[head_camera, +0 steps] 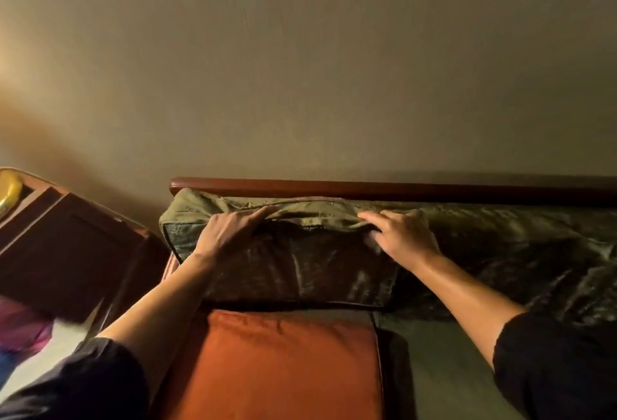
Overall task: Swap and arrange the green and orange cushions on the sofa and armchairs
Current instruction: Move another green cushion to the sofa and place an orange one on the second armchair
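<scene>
A green back cushion (300, 269) leans against the sofa's dark wooden back rail (367, 187) at the left end. My left hand (227, 230) lies flat on its upper left part, fingers spread toward the top edge. My right hand (400, 236) presses on its upper right part, fingers curled into the fabric fold. An orange cushion (277, 366) lies on the seat right below, between my forearms. More green cushion fabric (534, 252) runs along the sofa back to the right.
A dark wooden side cabinet (66, 246) stands just left of the sofa, with a yellow object (10, 192) on top. The plain wall (300, 68) rises behind the rail. A green seat surface (444, 369) shows to the right of the orange cushion.
</scene>
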The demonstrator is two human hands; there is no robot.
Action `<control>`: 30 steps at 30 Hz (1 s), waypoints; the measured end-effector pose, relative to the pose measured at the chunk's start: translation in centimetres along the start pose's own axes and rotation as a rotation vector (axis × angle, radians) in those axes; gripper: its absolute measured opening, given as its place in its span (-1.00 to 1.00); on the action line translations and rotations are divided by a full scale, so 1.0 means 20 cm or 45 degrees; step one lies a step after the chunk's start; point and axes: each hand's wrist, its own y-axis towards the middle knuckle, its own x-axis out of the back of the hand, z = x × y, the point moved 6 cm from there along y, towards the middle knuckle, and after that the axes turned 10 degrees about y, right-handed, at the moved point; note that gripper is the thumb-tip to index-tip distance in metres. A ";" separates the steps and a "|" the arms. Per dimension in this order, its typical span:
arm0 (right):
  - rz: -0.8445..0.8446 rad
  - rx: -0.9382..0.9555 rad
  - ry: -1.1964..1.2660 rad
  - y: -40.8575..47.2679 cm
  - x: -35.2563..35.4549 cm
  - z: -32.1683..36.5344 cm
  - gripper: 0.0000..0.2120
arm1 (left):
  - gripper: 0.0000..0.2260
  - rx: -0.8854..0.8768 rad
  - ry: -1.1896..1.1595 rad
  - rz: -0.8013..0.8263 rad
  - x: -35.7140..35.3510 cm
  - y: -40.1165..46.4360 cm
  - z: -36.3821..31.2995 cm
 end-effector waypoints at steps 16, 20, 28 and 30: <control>-0.054 0.086 0.007 0.07 -0.41 -0.01 -0.49 | -0.30 0.255 0.012 -0.005 -0.44 -0.01 -0.03; -0.187 0.466 0.141 -0.14 -0.56 0.18 -0.55 | -0.29 0.182 0.017 -0.220 -0.43 -0.18 -0.19; 0.467 0.094 0.347 -0.32 -1.31 0.09 -0.62 | -0.55 -0.009 -0.193 0.214 -1.03 -0.47 -0.42; 0.645 -0.043 0.322 -0.33 -1.51 0.01 -0.56 | -0.64 0.034 -0.195 0.335 -1.26 -0.50 -0.38</control>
